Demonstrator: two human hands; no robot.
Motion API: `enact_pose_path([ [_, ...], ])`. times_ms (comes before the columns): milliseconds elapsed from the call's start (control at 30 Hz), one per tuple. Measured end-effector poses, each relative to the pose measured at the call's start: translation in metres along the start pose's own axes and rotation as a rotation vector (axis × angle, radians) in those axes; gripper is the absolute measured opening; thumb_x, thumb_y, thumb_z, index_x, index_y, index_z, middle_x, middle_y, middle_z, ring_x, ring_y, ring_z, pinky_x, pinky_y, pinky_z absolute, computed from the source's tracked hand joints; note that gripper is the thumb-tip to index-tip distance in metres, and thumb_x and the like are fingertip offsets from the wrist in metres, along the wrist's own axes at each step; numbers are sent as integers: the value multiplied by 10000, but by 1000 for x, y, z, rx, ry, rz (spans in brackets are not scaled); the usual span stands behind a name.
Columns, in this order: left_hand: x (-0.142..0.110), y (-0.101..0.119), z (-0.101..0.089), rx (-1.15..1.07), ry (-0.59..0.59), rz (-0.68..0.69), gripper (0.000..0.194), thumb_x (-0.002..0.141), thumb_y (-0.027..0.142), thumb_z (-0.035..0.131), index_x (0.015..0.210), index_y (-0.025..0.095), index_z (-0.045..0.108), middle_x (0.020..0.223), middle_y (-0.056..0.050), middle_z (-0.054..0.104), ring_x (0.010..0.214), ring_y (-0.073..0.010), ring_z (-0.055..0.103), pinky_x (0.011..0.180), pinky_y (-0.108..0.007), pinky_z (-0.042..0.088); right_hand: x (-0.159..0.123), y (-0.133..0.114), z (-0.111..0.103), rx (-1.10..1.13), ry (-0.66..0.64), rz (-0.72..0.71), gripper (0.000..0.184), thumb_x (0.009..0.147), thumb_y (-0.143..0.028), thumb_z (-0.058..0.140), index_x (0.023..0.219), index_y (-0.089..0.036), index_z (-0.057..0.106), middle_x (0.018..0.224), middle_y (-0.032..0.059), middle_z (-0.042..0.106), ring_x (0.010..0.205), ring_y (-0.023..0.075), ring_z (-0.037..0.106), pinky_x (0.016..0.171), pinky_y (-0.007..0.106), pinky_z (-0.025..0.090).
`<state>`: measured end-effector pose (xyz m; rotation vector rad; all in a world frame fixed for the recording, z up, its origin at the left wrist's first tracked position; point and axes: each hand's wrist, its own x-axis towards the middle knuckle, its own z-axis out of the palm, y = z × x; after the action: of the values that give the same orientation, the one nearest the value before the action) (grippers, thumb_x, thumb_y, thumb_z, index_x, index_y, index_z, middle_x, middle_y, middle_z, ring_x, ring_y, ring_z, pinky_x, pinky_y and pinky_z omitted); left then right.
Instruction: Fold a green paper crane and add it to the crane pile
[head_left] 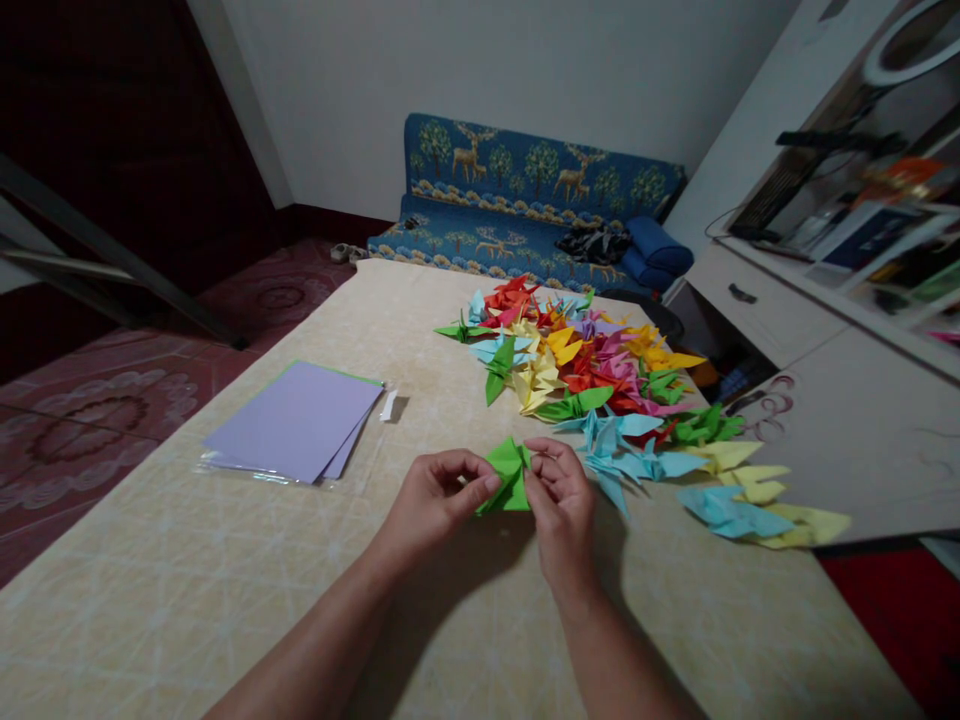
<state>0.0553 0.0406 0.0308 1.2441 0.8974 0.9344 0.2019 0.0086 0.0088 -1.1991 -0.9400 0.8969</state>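
A partly folded piece of green origami paper is held between my two hands, over the near middle of the table. My left hand pinches its left side between thumb and fingers. On its right side, the thumb and curled fingers of my right hand grip the paper. To the right and beyond lies a heap of folded paper cranes in red, yellow, orange, pink, green and light blue. A stack of purple paper sheets, with a green edge showing, rests on clear plastic at the left.
A small white scrap lies beside the purple sheets. The table has a pale patterned cover. Behind it stands a blue sofa with deer patterns. A white cabinet is on the right, a metal ladder-like frame on the left.
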Motion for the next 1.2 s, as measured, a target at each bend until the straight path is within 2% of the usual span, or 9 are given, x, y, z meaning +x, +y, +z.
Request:
enact_pose_path([
  [233, 1, -8, -7, -208, 1, -64, 233, 781, 346, 729, 685, 135, 704, 586, -7, 624, 561, -103, 529, 589, -215, 408, 3, 9, -6, -3, 24, -14, 51, 786, -250, 630, 806, -204, 641, 725, -6, 622, 656, 150, 557, 590, 233, 420],
  [400, 2, -7, -7, -186, 9, -49, 214, 776, 336, 740, 702, 136, 723, 598, -12, 649, 560, -102, 539, 591, -214, 419, -1, 2, -7, 24, -3, -22, 216, 851, -383, 573, 846, -198, 684, 728, 9, 634, 693, 170, 560, 619, 255, 429],
  [500, 1, -6, -6, -181, 32, -36, 219, 751, 345, 757, 694, 136, 721, 590, -11, 643, 557, -111, 539, 589, -224, 421, -1, -4, -5, -51, -40, 27, 212, 785, -397, 657, 826, -189, 664, 687, -3, 613, 627, 152, 537, 564, 240, 409],
  [667, 2, -7, -7, -176, 158, 25, 180, 747, 315, 758, 683, 153, 711, 636, -4, 639, 613, -118, 545, 618, -224, 422, 6, 3, -4, -73, 72, 102, 120, 695, -283, 694, 730, -192, 625, 654, -8, 607, 601, 154, 555, 542, 241, 433],
  [733, 3, -9, -9, -195, 199, 54, 153, 770, 306, 737, 707, 167, 717, 713, -13, 664, 692, -133, 583, 677, -232, 444, 8, 7, -5, -41, 93, 126, 116, 697, -285, 690, 740, -200, 624, 667, -4, 617, 612, 162, 566, 549, 248, 450],
  [833, 4, -11, -11, -203, 265, 102, 125, 772, 302, 730, 725, 187, 733, 1032, -57, 703, 1011, -207, 618, 876, -285, 457, 8, 9, -5, -29, 110, 120, 123, 700, -297, 695, 737, -206, 622, 649, -10, 605, 584, 152, 545, 525, 240, 442],
  [967, 5, -10, -10, -151, 200, 63, 214, 809, 378, 694, 760, 181, 763, 1328, -95, 601, 1199, -281, 549, 970, -362, 440, 5, 8, -4, -11, 85, 108, 113, 717, -289, 686, 748, -203, 620, 639, -15, 605, 581, 149, 541, 526, 233, 428],
  [1033, 5, -10, -9, -175, 169, 7, 254, 825, 412, 675, 809, 178, 773, 1295, -111, 629, 1118, -282, 598, 927, -382, 468, 4, 8, -4, 0, 75, 103, 108, 720, -280, 688, 761, -203, 625, 646, -18, 612, 591, 148, 546, 534, 229, 425],
  [1200, 5, -8, -7, -159, 179, -79, 248, 714, 376, 786, 826, 156, 783, 885, -100, 753, 810, -226, 650, 773, -347, 501, 5, 10, -6, 8, 16, 93, 94, 751, -273, 672, 764, -195, 620, 669, -15, 617, 616, 140, 564, 560, 221, 437],
])
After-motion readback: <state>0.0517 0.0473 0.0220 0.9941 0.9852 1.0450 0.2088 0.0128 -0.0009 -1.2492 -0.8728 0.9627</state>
